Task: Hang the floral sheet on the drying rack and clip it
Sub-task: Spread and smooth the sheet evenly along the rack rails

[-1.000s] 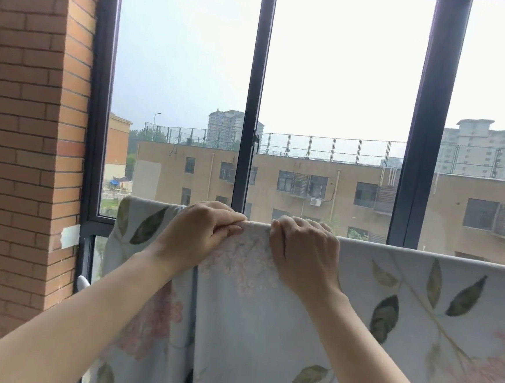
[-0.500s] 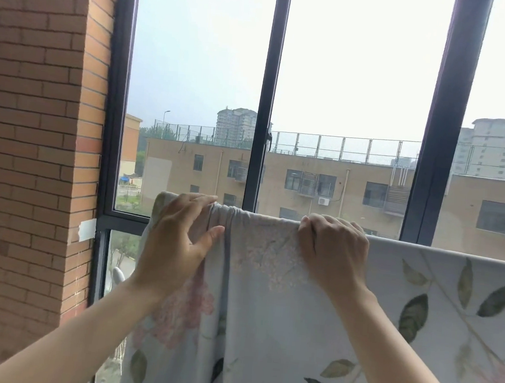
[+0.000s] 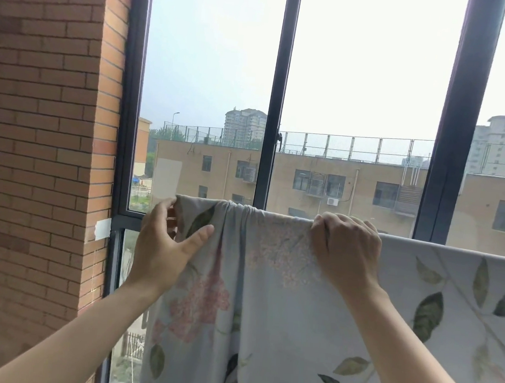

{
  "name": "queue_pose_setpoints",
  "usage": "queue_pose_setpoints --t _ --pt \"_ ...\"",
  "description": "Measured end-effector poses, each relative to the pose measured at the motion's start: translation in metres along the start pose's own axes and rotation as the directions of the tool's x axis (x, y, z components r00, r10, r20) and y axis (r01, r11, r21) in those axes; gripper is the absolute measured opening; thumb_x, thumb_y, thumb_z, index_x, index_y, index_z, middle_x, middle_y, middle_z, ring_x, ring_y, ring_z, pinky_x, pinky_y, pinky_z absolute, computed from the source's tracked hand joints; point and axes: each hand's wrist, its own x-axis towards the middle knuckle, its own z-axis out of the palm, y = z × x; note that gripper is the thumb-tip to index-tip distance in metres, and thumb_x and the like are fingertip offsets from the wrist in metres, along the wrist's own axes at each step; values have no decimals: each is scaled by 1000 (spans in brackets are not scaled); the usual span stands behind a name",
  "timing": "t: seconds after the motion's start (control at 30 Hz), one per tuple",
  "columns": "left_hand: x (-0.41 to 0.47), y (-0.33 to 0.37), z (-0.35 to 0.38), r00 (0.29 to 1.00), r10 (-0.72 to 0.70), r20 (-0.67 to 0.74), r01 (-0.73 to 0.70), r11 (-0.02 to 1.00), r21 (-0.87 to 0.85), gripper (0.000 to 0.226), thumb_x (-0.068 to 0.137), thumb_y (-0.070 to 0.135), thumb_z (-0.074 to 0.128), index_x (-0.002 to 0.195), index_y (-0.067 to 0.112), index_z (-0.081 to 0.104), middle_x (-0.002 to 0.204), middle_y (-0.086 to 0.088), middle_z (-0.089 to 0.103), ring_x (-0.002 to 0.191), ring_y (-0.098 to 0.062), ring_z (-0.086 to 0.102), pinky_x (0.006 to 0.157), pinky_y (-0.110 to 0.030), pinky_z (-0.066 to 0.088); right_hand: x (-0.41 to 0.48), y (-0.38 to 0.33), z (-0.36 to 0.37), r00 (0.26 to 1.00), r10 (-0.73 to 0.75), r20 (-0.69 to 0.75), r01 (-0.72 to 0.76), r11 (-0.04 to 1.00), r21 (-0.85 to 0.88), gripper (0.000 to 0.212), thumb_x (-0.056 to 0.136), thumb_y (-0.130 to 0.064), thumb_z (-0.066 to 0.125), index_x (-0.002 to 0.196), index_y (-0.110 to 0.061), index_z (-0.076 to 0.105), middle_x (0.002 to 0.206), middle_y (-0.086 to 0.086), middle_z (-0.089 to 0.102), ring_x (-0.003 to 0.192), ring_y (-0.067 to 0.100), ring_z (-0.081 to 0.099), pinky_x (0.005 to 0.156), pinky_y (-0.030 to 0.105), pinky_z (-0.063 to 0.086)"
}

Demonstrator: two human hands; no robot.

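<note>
Left hand (image 3: 162, 247): the sheet's left edge is pinched, thumb laid on the front of the cloth, fingers tucked behind the edge. Right hand (image 3: 346, 253): fingers are curled over the sheet's top fold, cloth bunched under the knuckles. Both hands are held at about the same height, well apart, backs toward the camera.

Between the two grips the sheet (image 3: 279, 329) is gathered into small pleats along its top line. Right of the right hand the top line is drawn straight and runs out of view. The sheet is draped over something level. That support is covered by cloth and cannot be seen.

Below the grips the cloth hangs past the lower edge of view. Pale blue-grey ground, pink flower clusters and green leaves are noted.

Behind the grips a dark window frame (image 3: 275, 102) is seen, one upright above the gap between the hands. Left of the left hand a brick wall (image 3: 37, 144) stands, with white tape (image 3: 102, 229) on its corner near that hand. Beyond the glass a tan building (image 3: 367, 179) is seen.
</note>
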Motion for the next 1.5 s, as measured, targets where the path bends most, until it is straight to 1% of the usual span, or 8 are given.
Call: queue_pose_setpoints --t 0.2,0.4,0.57,0.77,1.0,1.1,1.3,1.5 --pt "-17 17 21 988 -138 70 145 985 -92 69 67 44 78 120 16 42 108 9 54 92 0 52 66 -1 39 0 -3 0 1000 -10 5 10 1000 3 35 87 -28 41 57 -20 55 58 -1 63 55 25 57 62 28 34" --pt "-7 27 35 958 -238 162 260 956 -134 72 57 61 77 109 15 59 100 4 67 94 -13 63 82 -30 53 0 -3 -2 1000 0 15 0 1000 4 34 86 -26 44 58 -19 61 59 1 64 56 26 58 62 29 37" --pt "0 38 38 864 -366 345 470 831 -297 28 75 27 78 93 11 65 89 -5 71 79 -18 68 65 -25 57 -2 -1 -4 1000 11 22 -11 1000 2 35 88 -28 43 57 -20 58 60 -1 65 58 23 59 64 28 35" --pt "6 38 47 780 -434 451 597 733 -326 32 88 26 60 107 1 63 97 -15 71 92 -28 68 89 -41 53 -1 -1 -2 999 13 38 -14 1000 3 37 88 -30 40 58 -18 59 61 -2 65 60 23 60 66 28 36" --pt "15 50 45 906 -257 337 362 884 -296 20 80 34 72 79 14 68 86 -4 71 87 -16 65 89 -29 50 -2 1 -3 999 -4 44 3 1000 22 38 90 -32 37 61 -21 60 64 -4 66 61 22 59 69 28 37" --pt "30 52 46 944 -220 244 310 844 -437 44 82 23 71 54 21 38 69 -4 45 71 -15 50 89 -32 46 -2 1 -1 999 -16 38 15 1000 15 38 90 -33 38 61 -21 60 66 -4 67 62 22 60 68 29 37" --pt "44 35 42 959 -256 -122 195 907 -372 54 84 16 67 56 22 22 56 11 32 60 -8 41 65 -12 38 -2 4 1 999 -40 37 39 999 13 41 91 -34 35 62 -21 61 67 -2 68 62 24 61 67 29 39" --pt "44 17 35 972 -174 -159 136 965 -226 54 84 14 66 50 23 26 57 9 32 61 -12 37 65 -17 37 -1 2 2 997 -40 60 41 999 -9 41 91 -35 35 67 -21 65 69 -4 69 64 23 63 70 28 40"
